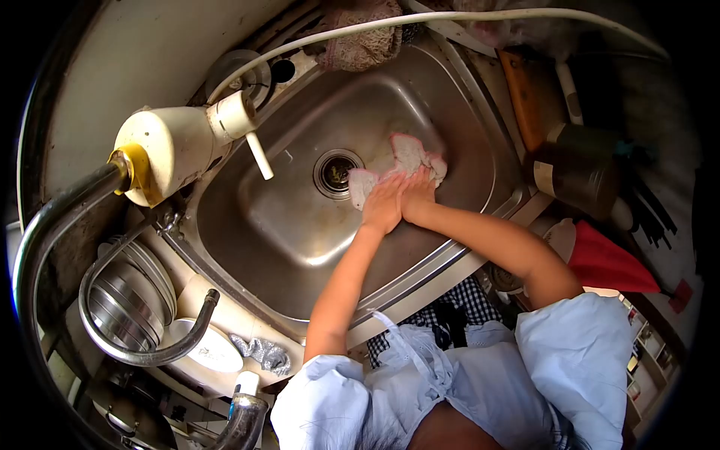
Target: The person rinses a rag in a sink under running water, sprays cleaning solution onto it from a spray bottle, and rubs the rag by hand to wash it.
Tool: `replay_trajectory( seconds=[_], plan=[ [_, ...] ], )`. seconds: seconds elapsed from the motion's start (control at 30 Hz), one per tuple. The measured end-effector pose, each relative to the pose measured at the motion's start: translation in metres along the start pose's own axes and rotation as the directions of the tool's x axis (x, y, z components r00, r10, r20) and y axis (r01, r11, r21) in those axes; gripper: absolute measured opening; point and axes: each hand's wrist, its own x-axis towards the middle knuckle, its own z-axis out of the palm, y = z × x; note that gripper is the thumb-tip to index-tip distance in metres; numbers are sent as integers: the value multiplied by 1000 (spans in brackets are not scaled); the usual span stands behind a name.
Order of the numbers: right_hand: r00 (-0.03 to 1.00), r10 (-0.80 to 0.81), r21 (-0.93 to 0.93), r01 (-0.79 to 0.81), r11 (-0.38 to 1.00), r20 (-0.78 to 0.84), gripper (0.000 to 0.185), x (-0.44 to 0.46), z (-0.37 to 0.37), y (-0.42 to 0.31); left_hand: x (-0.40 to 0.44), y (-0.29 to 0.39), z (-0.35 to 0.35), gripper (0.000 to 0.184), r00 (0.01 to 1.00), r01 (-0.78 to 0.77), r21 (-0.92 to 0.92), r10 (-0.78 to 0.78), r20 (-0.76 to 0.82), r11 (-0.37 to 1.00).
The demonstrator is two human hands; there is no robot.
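A pale cloth with pink edges lies bunched on the bottom of a steel sink, to the right of the round drain. My left hand presses on the cloth with its fingers stretched out. Right beside it, touching it, my right hand rests on the same cloth, fingers also extended. Parts of the cloth stick out above and to both sides of the hands. Some dark bits sit in the drain.
A cream tap heater with a curved metal spout stands at the left. Metal bowls and a white dish are below it. A brown cloth hangs behind the sink; a red cloth lies right.
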Motion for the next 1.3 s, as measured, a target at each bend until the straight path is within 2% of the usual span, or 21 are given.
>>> replay_trajectory(
  seconds=[0.1,0.17,0.3,0.33,0.37,0.4,0.47,0.53,0.6,0.67,0.77,0.83,0.9,0.93,0.97,1.0,1.03,1.1,1.17,1.23,1.3],
  plan=[
    [996,87,89,-86,992,-10,60,3,-8,-14,4,-12,0,41,995,-77,168,87,-53,983],
    [984,97,-14,-96,995,151,58,5,-16,-18,9,-17,-1,42,990,-125,326,142,-27,937],
    [966,257,82,-255,963,-12,55,37,6,-26,38,-31,-1,45,974,-143,585,219,-62,799],
    [929,247,339,-147,929,-276,54,49,7,-19,51,-30,-7,46,968,-31,623,179,-177,782],
    [811,286,532,37,846,-511,54,58,6,-13,62,-28,-14,48,947,84,644,141,-290,761],
    [806,289,527,34,849,-517,54,61,-4,-11,70,-25,-27,48,907,72,536,169,-386,841],
    [702,315,546,124,828,-638,54,69,-25,-12,84,-32,-46,49,875,63,547,218,-433,834],
    [673,266,476,146,867,-690,54,80,-40,-19,84,-40,-63,49,846,63,570,259,-466,819],
    [647,217,414,167,895,-731,54,83,-54,-30,74,-45,-79,48,817,258,592,154,-555,764],
    [450,14,188,344,920,-893,63,79,-73,-40,60,-63,-87,50,790,285,546,130,-599,788],
    [539,-71,159,367,917,-839,56,58,-90,-64,32,-88,-93,51,742,299,456,97,-663,838],
    [527,-171,75,413,907,-832,55,57,-81,-82,11,-98,-95,51,722,285,420,95,-685,862],
    [508,-269,-13,451,892,-818,53,54,-69,-94,-11,-101,-91,52,735,155,176,5,-678,972],
    [472,-354,-83,502,861,-808,53,50,-61,-98,-21,-98,-83,52,733,159,175,2,-681,972],
    [427,-438,-156,552,819,-791,52,43,-55,-102,-31,-97,-71,54,703,265,182,-60,-709,947],
    [531,-482,-195,506,840,-697,58,37,-51,-106,-41,-98,-60,56,662,369,186,-118,-740,911],
    [517,-494,-207,514,832,-699,58,30,-46,-105,-50,-99,-46,56,650,382,184,-121,-750,906],
    [507,-611,-236,619,749,-609,60,21,-29,-93,-65,-95,-24,60,750,457,173,-273,-602,872],
    [633,-687,-131,694,708,-357,61,16,-11,-76,-77,-62,-17,65,783,606,257,-507,-360,753],
    [641,-720,-355,628,692,-268,61,-2,-14,-57,-80,-34,-16,62,764,636,384,-616,-192,669],
    [689,-696,-426,577,697,-204,60,-8,-17,-56,-79,-35,0,62,764,626,444,-619,-184,641]
  ],
)
